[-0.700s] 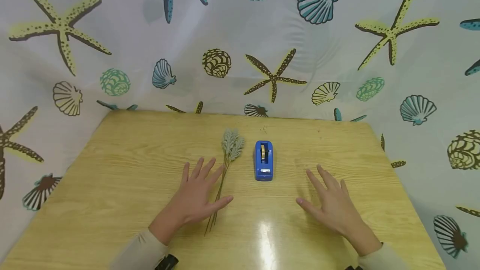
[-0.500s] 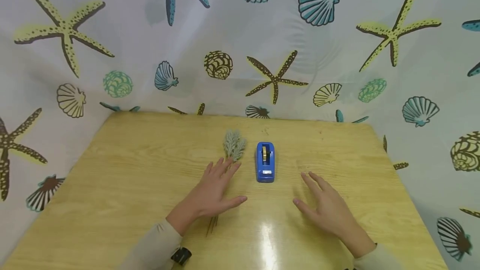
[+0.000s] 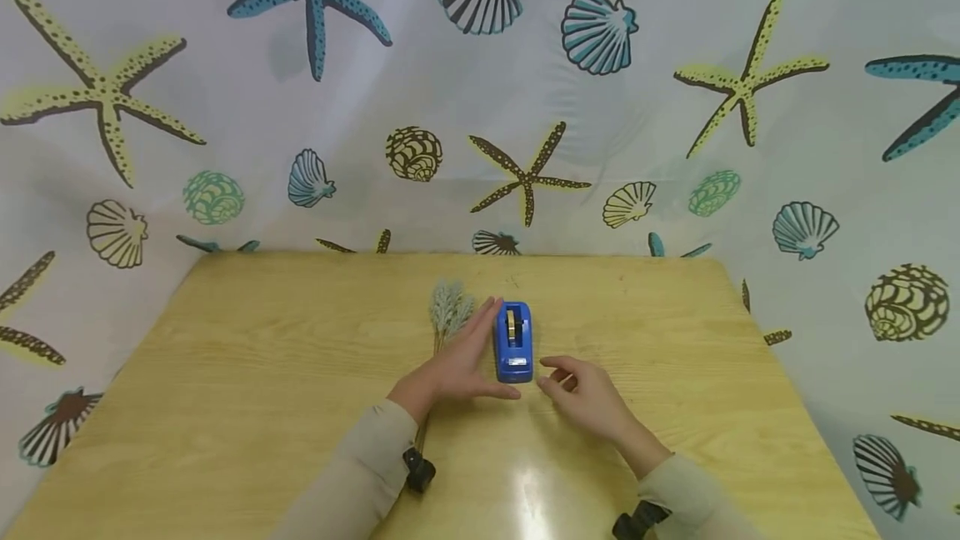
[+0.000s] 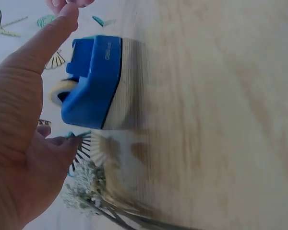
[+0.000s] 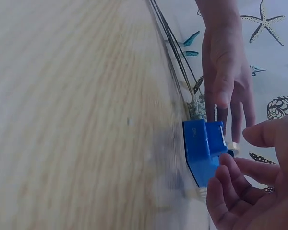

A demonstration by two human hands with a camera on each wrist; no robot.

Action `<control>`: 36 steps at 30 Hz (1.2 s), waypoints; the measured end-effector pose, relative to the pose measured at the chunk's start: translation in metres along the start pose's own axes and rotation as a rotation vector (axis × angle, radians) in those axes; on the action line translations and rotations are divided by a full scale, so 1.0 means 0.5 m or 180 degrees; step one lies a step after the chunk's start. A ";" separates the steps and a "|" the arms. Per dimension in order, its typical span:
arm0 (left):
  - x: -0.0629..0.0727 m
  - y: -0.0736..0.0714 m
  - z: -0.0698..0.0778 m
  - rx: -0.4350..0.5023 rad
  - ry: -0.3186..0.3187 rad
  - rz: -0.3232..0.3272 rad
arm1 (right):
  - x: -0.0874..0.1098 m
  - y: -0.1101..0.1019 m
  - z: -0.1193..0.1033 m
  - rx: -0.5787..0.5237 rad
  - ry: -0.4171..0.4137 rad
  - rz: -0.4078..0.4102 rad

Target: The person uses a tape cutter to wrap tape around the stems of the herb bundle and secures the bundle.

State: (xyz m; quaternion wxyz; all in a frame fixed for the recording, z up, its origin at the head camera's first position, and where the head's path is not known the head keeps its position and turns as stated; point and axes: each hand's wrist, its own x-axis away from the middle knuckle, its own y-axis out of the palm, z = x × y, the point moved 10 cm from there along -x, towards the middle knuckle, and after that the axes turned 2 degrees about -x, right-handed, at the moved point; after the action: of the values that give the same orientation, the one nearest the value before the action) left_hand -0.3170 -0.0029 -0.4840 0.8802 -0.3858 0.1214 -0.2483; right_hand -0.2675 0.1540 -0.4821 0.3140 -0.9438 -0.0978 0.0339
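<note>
A blue tape dispenser with a roll of tape stands on the wooden table. My left hand is along its left side, thumb stretched across its near end and fingers straight; whether the fingertips touch it I cannot tell. Off the near right corner is my right hand, its fingers loosely bent with nothing between them. In the right wrist view the fingers of the right hand overlap the dispenser. Grey-green dried flower stems lie left of the dispenser, partly hidden under the left hand and forearm.
The wooden table meets a pale cloth backdrop printed with shells and starfish at its back and sides. A black wrist camera sits at the left sleeve, another camera at the right.
My left hand has moved right, from above the flower stems to the dispenser's left side. My right hand has come left to the dispenser, its fingers more bent. The head view has shifted slightly.
</note>
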 end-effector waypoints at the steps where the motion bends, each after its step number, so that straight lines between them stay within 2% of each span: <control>1: -0.003 0.002 -0.006 0.0061 0.0003 -0.0014 | -0.004 0.007 0.002 -0.0064 0.0039 -0.0002; 5: -0.016 0.013 -0.022 0.0234 0.0061 -0.0098 | -0.020 0.027 0.009 -0.0267 0.0162 0.0024; 8: -0.027 0.023 -0.021 0.0353 0.0122 -0.0161 | -0.030 0.033 0.016 -0.0347 0.0253 0.0070; 12: -0.038 0.038 -0.016 0.0417 0.0171 -0.0209 | -0.043 0.038 0.026 -0.0441 0.0369 0.0120; 16: -0.036 0.049 -0.022 0.0349 0.0174 -0.0253 | -0.054 0.052 0.029 -0.0624 0.0527 0.0097; 24: -0.025 0.040 -0.042 0.0314 0.0078 -0.0164 | -0.066 0.092 0.039 -0.1307 0.0962 -0.0057; 30: -0.032 0.042 -0.040 0.0305 0.0124 -0.0172 | -0.072 0.086 0.059 -0.1471 0.1247 0.0047; 36: -0.045 0.036 -0.040 0.0446 0.0057 -0.0059 | -0.086 0.075 0.054 -0.1670 0.1311 0.0005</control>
State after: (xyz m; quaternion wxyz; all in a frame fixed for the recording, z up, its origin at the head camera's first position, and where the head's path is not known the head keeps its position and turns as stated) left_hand -0.3382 0.0070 -0.5102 0.9016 -0.3221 0.1080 -0.2679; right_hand -0.3067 0.1319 -0.5262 0.0734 -0.9795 -0.0369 -0.1837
